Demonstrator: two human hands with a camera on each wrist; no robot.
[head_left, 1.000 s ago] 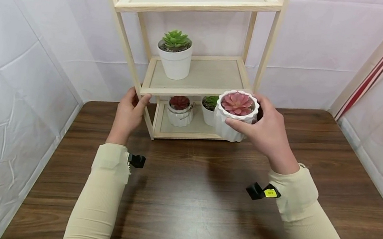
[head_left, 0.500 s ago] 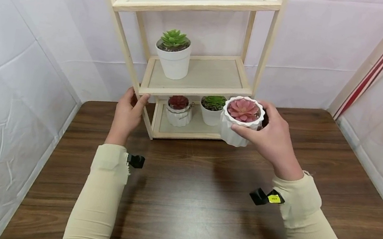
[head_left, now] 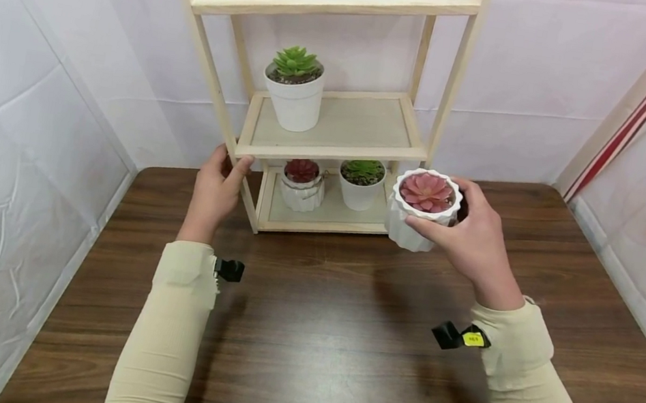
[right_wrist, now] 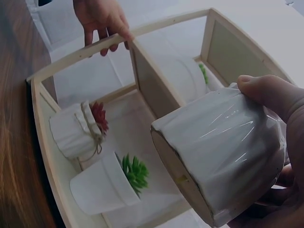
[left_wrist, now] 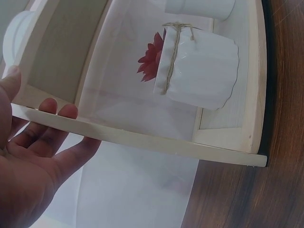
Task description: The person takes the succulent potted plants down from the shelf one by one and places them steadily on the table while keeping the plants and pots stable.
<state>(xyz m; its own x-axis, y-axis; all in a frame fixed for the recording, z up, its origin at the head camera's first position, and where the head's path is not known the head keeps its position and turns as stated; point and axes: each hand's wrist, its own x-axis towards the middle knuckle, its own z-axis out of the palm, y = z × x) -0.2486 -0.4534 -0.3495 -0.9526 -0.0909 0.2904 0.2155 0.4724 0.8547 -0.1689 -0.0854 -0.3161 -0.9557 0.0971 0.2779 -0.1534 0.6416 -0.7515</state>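
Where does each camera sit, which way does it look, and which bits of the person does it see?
Head: worn on the head, looking forward and down at the wooden shelf; shows the left hand, right hand and both sleeves.
Left wrist: worn on that wrist, looking past the left hand at the shelf's side and the string-tied pot.
Right wrist: worn on that wrist, looking at the held white pot; shows both hands.
Both wrist views share the left hand and the string-tied pot.
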